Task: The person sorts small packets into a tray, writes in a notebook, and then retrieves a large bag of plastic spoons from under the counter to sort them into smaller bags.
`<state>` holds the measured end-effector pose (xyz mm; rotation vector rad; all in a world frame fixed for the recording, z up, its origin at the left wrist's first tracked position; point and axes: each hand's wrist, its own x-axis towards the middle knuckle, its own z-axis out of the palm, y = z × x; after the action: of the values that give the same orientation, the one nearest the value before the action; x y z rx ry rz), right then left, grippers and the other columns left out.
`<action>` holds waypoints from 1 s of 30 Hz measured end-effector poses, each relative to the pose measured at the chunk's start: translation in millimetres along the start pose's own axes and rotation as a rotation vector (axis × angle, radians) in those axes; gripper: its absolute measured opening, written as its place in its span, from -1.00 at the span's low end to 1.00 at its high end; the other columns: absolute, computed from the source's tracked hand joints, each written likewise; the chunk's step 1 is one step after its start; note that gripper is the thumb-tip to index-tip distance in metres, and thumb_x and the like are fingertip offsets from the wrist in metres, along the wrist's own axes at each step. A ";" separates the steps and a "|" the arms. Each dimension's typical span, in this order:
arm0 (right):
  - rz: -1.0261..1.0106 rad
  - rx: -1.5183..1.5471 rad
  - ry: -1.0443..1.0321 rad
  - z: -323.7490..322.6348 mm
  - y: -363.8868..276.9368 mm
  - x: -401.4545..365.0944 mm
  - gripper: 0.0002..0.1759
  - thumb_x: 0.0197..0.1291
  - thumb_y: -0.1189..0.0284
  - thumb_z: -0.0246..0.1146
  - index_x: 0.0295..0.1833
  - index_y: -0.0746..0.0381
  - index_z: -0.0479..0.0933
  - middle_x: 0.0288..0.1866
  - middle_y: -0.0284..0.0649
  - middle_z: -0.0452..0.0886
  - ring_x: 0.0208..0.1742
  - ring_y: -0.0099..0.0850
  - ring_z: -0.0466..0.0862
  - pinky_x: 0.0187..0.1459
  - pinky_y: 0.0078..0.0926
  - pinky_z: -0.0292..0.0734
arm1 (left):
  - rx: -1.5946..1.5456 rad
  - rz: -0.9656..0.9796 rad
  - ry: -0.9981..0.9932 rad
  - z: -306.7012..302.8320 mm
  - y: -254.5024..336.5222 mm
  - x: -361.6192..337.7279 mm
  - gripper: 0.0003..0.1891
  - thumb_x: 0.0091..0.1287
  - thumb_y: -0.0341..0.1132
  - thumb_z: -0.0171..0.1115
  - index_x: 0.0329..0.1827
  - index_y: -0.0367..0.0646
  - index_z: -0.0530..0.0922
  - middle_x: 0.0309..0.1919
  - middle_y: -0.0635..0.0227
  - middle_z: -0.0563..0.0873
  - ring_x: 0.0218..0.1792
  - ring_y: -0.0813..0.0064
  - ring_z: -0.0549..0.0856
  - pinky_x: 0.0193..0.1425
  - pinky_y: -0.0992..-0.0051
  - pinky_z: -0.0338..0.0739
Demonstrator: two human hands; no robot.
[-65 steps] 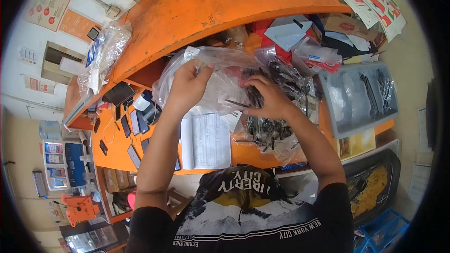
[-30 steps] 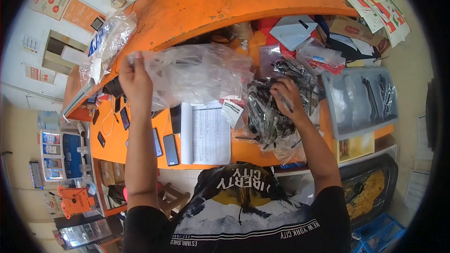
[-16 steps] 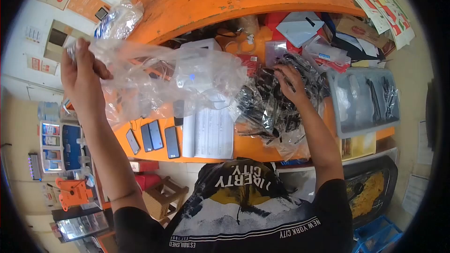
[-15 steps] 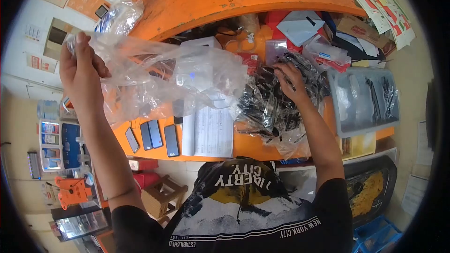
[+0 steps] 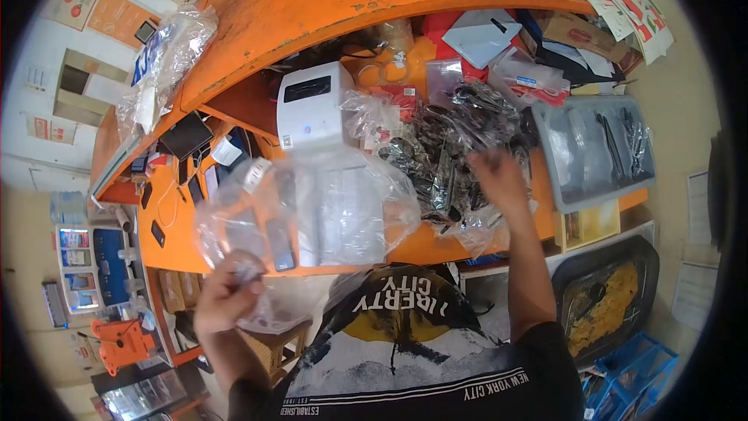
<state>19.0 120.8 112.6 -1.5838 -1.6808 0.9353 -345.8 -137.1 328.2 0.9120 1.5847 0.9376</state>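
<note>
Closed around a bunched end of a large clear plastic bag (image 5: 343, 187), my left hand (image 5: 230, 296) is low at the front edge of the orange desk (image 5: 405, 243). The bag spreads over an open notebook and a phone (image 5: 281, 245), which show through it. My right hand (image 5: 499, 179) is blurred at the right side of a heap of black items in clear wrappers (image 5: 444, 160); whether its fingers hold anything is hidden.
A white label printer (image 5: 315, 105) stands behind the bag. Right of the heap is a grey plastic tray (image 5: 596, 195) with wrapped black pieces. Phones and cables lie at the desk's left, and a wooden stool (image 5: 273, 347) is below.
My left hand has come down and toward me with the bag, uncovering the printer and the desk's left side. My right hand has moved slightly lower along the heap.
</note>
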 end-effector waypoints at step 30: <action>-0.096 1.304 0.833 17.8 -97.7 10.1 -0.75 0.44 0.17 0.06 -0.02 0.13 0.38 -0.32 -0.17 0.54 -0.40 -0.21 0.59 -0.25 -0.13 0.63 | 0.359 0.316 -0.230 68.1 -99.9 52.7 -0.64 0.47 -0.14 0.23 -0.15 -0.35 0.47 -0.44 -0.10 0.66 -0.35 -0.07 0.72 -0.28 0.17 0.53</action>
<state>-49.7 127.5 184.8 -0.7372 -0.3238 0.8249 -298.1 -121.7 206.2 1.5004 1.4570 0.7362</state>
